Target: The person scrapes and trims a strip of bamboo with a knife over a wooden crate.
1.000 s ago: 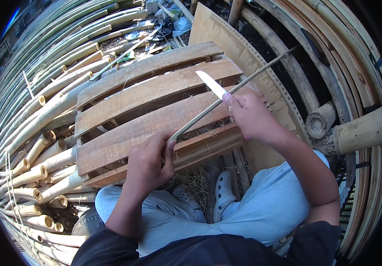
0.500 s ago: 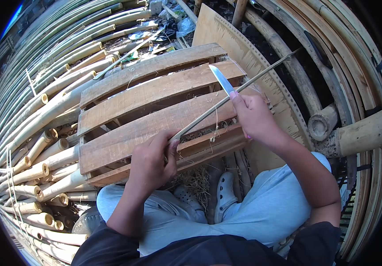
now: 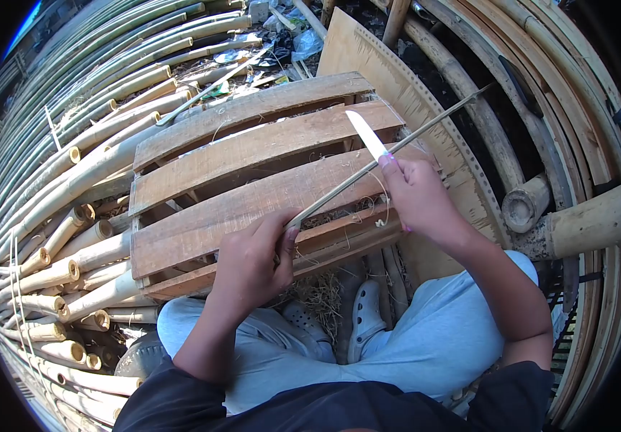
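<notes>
My left hand (image 3: 254,250) is closed around the near end of a thin bamboo strip (image 3: 346,183), which slants up and away to the right. In my right hand (image 3: 417,194) is a knife (image 3: 365,135). Its bright blade points up and to the left, and its base lies against the strip. Most of the handle is hidden in my fist; a bit of pink shows at its edges. Curled shavings (image 3: 380,222) hang below the strip near my right hand. Under both hands stands a slatted wooden crate (image 3: 253,162).
Stacked bamboo poles (image 3: 51,173) fill the left side. A plywood sheet (image 3: 426,93) leans behind the crate on the right, by a thick bamboo post (image 3: 588,219) and long split strips (image 3: 584,93). Plastic litter (image 3: 303,45) lies at the back. My clogs (image 3: 368,317) are below the crate.
The knife and my right hand have shifted slightly right and down along with the strip. The blade now catches more light. Both hands keep their holds.
</notes>
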{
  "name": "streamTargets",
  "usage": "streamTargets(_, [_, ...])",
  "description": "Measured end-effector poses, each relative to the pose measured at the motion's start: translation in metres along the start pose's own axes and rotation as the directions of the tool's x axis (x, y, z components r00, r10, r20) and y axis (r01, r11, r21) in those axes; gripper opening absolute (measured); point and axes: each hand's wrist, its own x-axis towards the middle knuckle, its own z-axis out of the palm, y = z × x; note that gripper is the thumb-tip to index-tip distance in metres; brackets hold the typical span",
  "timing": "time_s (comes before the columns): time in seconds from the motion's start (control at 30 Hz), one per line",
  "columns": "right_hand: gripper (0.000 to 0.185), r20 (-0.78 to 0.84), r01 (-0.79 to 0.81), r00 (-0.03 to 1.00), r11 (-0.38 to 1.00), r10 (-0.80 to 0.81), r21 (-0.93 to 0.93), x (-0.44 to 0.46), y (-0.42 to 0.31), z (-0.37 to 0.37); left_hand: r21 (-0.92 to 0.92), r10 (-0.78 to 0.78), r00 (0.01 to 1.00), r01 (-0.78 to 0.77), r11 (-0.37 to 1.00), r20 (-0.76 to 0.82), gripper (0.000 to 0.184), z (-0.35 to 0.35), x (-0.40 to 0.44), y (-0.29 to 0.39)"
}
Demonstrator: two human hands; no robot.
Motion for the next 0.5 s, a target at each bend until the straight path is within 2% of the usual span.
streamTargets(0.03, [0.053, 0.065, 0.117, 0.992, 0.991, -0.113, -0.068, -0.009, 0.004, 0.013, -0.001, -0.009, 1.0, 0.009, 1.0, 0.012, 0.021, 0.0, 0.0, 0.001])
streamTargets(0.1, [0.052, 0.299, 0.307, 0.916, 0.947, -0.266, -0.096, -0.032, -0.006, 0.031, 0.001, -0.017, 1.0, 0.017, 1.0, 0.023, 0.022, 0.0, -0.001, 0.001])
streamTargets(0.2, [0.052, 0.296, 0.364, 0.9, 0.925, -0.32, -0.106, -0.034, -0.011, 0.023, 0.004, -0.023, 1.0, 0.023, 1.0, 0.017, 0.024, 0.0, -0.002, 0.0])
streamTargets(0.23, [0.052, 0.227, 0.321, 0.93, 0.941, -0.29, -0.111, -0.024, -0.011, 0.013, -0.005, -0.017, 1.0, 0.018, 1.0, 0.011, 0.025, -0.001, -0.001, 0.001])
streamTargets(0.3, [0.051, 0.04, 0.091, 0.995, 0.993, -0.088, -0.08, 0.0, 0.001, -0.006, -0.011, -0.011, 1.0, 0.011, 1.0, 0.001, 0.026, -0.002, -0.001, 0.001])
streamTargets(0.33, [0.051, 0.038, 0.092, 0.995, 0.993, -0.09, -0.08, 0.002, 0.0, -0.007, -0.012, -0.011, 1.0, 0.011, 1.0, 0.001, 0.026, -0.002, -0.001, 0.001])
streamTargets(0.4, [0.051, -0.106, -0.034, 0.994, 0.999, 0.036, 0.018, 0.003, -0.002, -0.011, -0.017, -0.006, 1.0, 0.006, 1.0, -0.003, 0.025, -0.001, 0.001, 0.001])
streamTargets(0.47, [0.05, -0.011, 0.184, 0.982, 0.976, -0.186, -0.114, -0.012, -0.001, 0.011, -0.022, -0.025, 1.0, 0.025, 0.999, 0.012, 0.024, 0.0, -0.001, 0.002])
streamTargets(0.5, [0.047, 0.125, 0.25, 0.964, 0.962, -0.236, -0.111, -0.025, -0.007, 0.023, -0.024, -0.023, 1.0, 0.023, 0.999, 0.013, 0.024, 0.002, -0.001, 0.001])
